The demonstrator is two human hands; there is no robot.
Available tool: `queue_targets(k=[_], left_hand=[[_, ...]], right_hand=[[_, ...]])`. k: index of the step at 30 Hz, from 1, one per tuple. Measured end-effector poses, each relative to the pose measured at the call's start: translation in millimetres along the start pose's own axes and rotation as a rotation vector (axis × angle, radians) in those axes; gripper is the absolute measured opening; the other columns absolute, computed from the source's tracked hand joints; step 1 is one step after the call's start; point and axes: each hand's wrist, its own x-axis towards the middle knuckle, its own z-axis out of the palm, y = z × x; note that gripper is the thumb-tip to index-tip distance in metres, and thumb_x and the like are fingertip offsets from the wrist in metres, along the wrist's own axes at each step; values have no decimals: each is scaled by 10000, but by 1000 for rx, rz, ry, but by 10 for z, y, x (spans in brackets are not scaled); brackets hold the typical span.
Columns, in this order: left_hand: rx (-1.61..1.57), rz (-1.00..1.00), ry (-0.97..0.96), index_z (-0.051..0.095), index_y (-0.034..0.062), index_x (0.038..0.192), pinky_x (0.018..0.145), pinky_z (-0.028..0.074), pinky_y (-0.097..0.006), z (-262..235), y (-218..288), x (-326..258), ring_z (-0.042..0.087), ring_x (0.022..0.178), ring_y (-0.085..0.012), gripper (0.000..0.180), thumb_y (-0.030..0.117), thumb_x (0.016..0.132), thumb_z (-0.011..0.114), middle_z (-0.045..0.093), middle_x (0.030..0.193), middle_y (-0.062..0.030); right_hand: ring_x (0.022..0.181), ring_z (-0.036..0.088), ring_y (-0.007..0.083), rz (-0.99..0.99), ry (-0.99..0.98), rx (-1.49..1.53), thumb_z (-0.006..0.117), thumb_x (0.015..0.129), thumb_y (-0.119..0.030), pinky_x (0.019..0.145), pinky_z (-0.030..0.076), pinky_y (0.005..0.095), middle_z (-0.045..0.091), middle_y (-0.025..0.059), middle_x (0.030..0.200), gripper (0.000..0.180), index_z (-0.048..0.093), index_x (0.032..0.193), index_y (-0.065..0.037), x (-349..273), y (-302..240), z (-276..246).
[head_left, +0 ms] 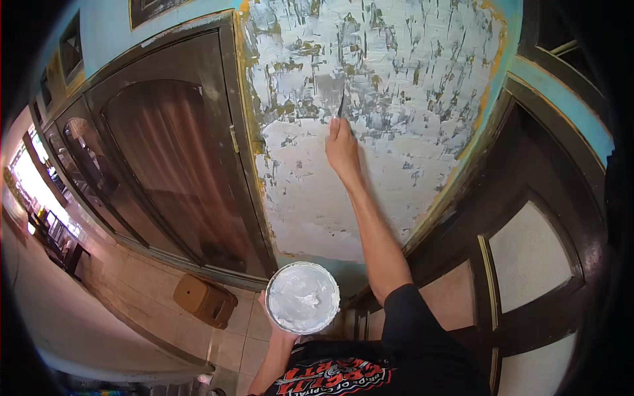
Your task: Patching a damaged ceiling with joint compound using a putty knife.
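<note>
- Far left there's a dark wooden door (165, 171) with arched glass and a brownish curtain behind it, shut as far as I can see.
- Down on the tiled floor (224, 343) near that door sits a small brown stool (205, 300), sort of boxy.
- Left hand (281, 330) is cupped under a round bowl (302, 297) full of white putty, held up flat, low in the middle of the view. Fingers are wrapped under it so mostly hidden.
- Right hand (343, 152) is stretched way out to the wall (396, 79), closed around a putty knife (341, 105) whose dark blade touches the plaster just above the fingers.
- That wall patch is blotchy white and grey filler, with old teal and yellow paint showing at the edges.
- Far right is another dark wooden door (528, 264) with pale panels.
</note>
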Motion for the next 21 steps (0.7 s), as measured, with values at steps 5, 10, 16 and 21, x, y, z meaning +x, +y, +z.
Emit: queue_targets(k=[5, 10, 16, 21], left_hand=[[-34, 13, -14, 412, 126, 1344, 963, 394, -535, -88, 41, -31, 460, 1175, -364, 845, 723, 746, 405, 435, 1351, -132], [-22, 14, -2, 412, 123, 1344, 972, 381, -542, -37, 42, -42, 455, 1177, -369, 854, 729, 742, 406, 428, 1356, -135], [20, -8, -23, 405, 131, 1349, 970, 377, -545, -3, -11, 23, 449, 1182, -368, 842, 721, 749, 389, 420, 1360, -136], [32, 23, 3, 408, 134, 1347, 967, 380, -546, -13, 51, -86, 446, 1183, -374, 848, 727, 742, 386, 408, 1368, -138]], right_hand=[[670, 563, 386, 204, -99, 102, 339, 977, -283, 613, 418, 455, 578, 185, 752, 310, 490, 973, -13, -513, 267, 64], [811, 528, 494, 73, -117, 117, 341, 972, -277, 668, 397, 528, 575, 289, 865, 282, 450, 1007, -19, -219, -232, -170], [811, 546, 483, 82, -54, -5, 335, 972, -290, 671, 405, 525, 585, 277, 892, 287, 450, 1019, -32, -261, 139, -22], [815, 537, 490, 211, -148, 137, 324, 973, -311, 683, 407, 530, 595, 251, 867, 313, 455, 1018, -31, -655, 23, -126]])
